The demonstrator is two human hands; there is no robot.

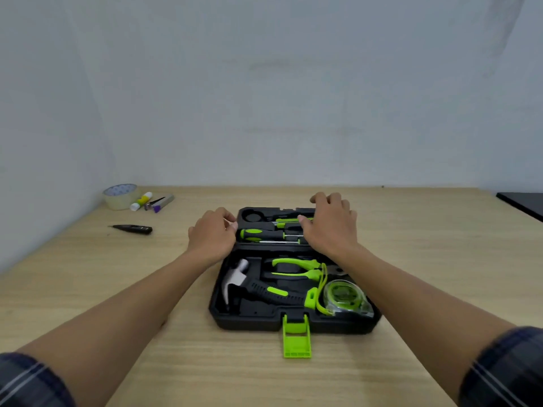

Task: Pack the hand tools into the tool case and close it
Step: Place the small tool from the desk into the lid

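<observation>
Black plastic case [249,323] lies open on the wooden table [117,289], its green latch [296,339] hanging toward the person. The near half holds a hammer [235,284], pliers [293,268] and a tape measure [343,295]; a screwdriver [258,234] sits in the far half. The left hand [213,235] curls its fingers on the far half's left edge, and the right hand [330,227] grips its far rim. A roll of tape [120,195] lies well apart at the far left.
</observation>
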